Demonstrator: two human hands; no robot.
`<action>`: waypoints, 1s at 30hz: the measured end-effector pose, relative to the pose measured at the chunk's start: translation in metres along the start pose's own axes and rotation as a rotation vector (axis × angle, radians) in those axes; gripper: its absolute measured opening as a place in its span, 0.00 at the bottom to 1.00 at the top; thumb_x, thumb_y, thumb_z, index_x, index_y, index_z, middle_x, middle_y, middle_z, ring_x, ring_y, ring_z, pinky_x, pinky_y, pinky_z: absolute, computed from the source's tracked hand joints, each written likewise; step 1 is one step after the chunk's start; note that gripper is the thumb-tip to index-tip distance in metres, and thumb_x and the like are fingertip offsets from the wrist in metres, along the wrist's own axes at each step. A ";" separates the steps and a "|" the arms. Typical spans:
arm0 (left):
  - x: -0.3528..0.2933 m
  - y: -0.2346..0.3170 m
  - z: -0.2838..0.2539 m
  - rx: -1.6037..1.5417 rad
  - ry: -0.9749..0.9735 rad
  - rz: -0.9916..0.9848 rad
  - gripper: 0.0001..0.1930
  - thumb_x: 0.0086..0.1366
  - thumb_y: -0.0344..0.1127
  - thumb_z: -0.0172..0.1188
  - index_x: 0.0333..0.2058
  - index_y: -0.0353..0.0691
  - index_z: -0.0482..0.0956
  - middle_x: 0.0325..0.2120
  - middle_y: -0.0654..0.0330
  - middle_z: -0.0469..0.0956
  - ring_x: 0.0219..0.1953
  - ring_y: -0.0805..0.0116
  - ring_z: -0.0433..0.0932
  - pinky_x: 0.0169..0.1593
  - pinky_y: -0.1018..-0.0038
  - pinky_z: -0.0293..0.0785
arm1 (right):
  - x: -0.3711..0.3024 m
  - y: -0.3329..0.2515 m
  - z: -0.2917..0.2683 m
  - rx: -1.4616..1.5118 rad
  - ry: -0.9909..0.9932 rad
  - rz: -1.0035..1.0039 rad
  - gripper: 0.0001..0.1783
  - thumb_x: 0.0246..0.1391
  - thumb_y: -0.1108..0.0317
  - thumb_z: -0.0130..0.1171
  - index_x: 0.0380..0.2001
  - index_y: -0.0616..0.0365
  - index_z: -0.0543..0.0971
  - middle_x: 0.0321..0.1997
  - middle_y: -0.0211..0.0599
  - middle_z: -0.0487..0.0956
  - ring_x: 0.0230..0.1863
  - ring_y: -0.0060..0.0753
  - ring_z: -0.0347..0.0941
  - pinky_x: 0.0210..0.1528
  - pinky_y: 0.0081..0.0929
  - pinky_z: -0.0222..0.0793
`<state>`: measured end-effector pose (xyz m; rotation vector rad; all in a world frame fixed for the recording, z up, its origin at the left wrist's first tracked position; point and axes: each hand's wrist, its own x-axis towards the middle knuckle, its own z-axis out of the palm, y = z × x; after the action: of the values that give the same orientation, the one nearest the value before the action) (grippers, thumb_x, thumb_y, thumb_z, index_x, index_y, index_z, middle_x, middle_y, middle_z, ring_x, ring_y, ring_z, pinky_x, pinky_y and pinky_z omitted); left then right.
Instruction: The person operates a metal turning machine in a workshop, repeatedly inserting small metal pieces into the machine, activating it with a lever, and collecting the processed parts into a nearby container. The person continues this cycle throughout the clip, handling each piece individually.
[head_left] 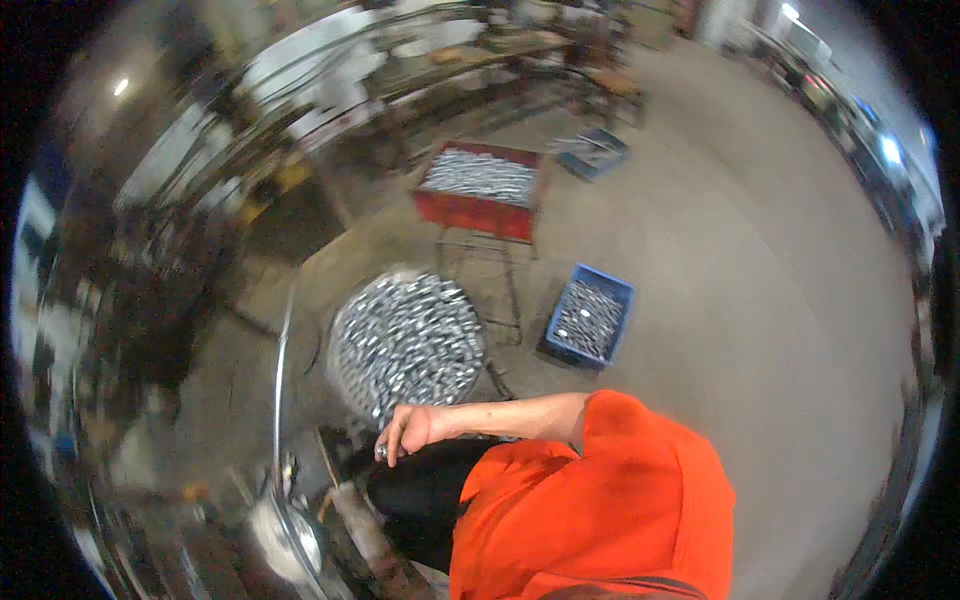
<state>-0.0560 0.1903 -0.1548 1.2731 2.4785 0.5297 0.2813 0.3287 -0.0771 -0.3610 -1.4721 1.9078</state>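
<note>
My right hand [405,432] reaches across from the orange sleeve and hangs over my black-trousered leg, its fingers closed. A small shiny metal piece [381,453] shows at the fingertips; its exact kind is too small to make out. Just beyond the hand stands a wide round container [345,375], heaped with many short silvery metal pieces [415,340]. My left hand is out of the picture.
A red bin [475,215] of metal pieces sits on a thin-legged stand behind the round container. To its right, a blue crate [622,300] of similar pieces rests on the floor. A long metal rod [280,390] rises at left from machinery. Farther back lies a blue tray [590,165].
</note>
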 end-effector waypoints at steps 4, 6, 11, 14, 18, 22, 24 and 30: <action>-0.080 -0.108 -0.044 0.015 0.210 -0.370 0.23 0.60 0.48 0.53 0.44 0.32 0.73 0.39 0.46 0.75 0.38 0.51 0.75 0.43 0.61 0.70 | 0.069 0.010 0.044 -0.184 -0.464 -0.169 0.11 0.38 0.75 0.57 0.29 0.58 0.83 0.41 0.44 0.78 0.44 0.35 0.73 0.42 0.26 0.67; -0.147 -0.165 -0.066 0.056 0.316 -0.582 0.23 0.60 0.48 0.53 0.44 0.32 0.73 0.39 0.46 0.75 0.38 0.51 0.75 0.43 0.61 0.70 | 0.097 -0.001 0.080 -0.206 -0.566 -0.027 0.15 0.33 0.78 0.53 0.29 0.59 0.83 0.40 0.44 0.78 0.44 0.34 0.72 0.43 0.26 0.66; -0.328 -0.226 -0.108 0.208 0.493 -0.907 0.23 0.60 0.48 0.53 0.45 0.32 0.73 0.39 0.46 0.75 0.38 0.51 0.75 0.43 0.61 0.70 | 0.173 -0.020 0.178 -0.277 -0.910 -0.095 0.21 0.25 0.76 0.49 0.29 0.60 0.82 0.41 0.43 0.78 0.45 0.37 0.72 0.48 0.27 0.65; -0.323 -0.171 -0.119 0.037 0.691 -0.925 0.17 0.57 0.43 0.56 0.34 0.30 0.75 0.29 0.42 0.76 0.33 0.46 0.75 0.37 0.58 0.70 | 0.191 -0.025 0.254 -0.304 -1.052 -0.216 0.22 0.23 0.76 0.48 0.29 0.60 0.82 0.42 0.46 0.77 0.47 0.38 0.72 0.51 0.26 0.63; -0.327 -0.161 -0.113 0.121 0.849 -0.948 0.13 0.53 0.42 0.55 0.25 0.37 0.76 0.20 0.47 0.76 0.26 0.46 0.75 0.31 0.56 0.69 | 0.190 -0.011 0.355 -0.324 -1.267 -0.262 0.23 0.23 0.78 0.47 0.29 0.59 0.82 0.43 0.45 0.77 0.47 0.38 0.72 0.50 0.26 0.63; -0.333 -0.149 -0.121 0.149 0.866 -0.949 0.12 0.53 0.42 0.55 0.27 0.38 0.76 0.18 0.47 0.74 0.24 0.45 0.74 0.30 0.55 0.69 | 0.176 0.022 0.442 -0.478 -1.333 -0.597 0.21 0.23 0.74 0.51 0.29 0.55 0.82 0.45 0.49 0.76 0.45 0.46 0.72 0.49 0.29 0.66; -0.333 -0.154 -0.119 0.156 0.866 -0.933 0.13 0.52 0.42 0.56 0.27 0.36 0.76 0.17 0.46 0.74 0.23 0.45 0.74 0.29 0.55 0.69 | 0.167 0.034 0.479 -0.621 -1.342 -0.737 0.18 0.24 0.71 0.54 0.27 0.57 0.82 0.45 0.49 0.75 0.43 0.49 0.72 0.47 0.33 0.67; -0.337 -0.158 -0.119 -0.035 0.932 -0.807 0.10 0.53 0.40 0.57 0.28 0.39 0.79 0.20 0.48 0.76 0.25 0.48 0.76 0.29 0.60 0.72 | 0.148 0.107 0.539 -1.016 -1.480 -0.851 0.12 0.23 0.65 0.57 0.15 0.61 0.79 0.24 0.51 0.77 0.35 0.53 0.72 0.38 0.38 0.70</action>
<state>-0.0305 -0.1938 -0.0881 -0.1710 3.3241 1.0692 -0.1842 0.0166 0.0228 1.3437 -2.7287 0.3710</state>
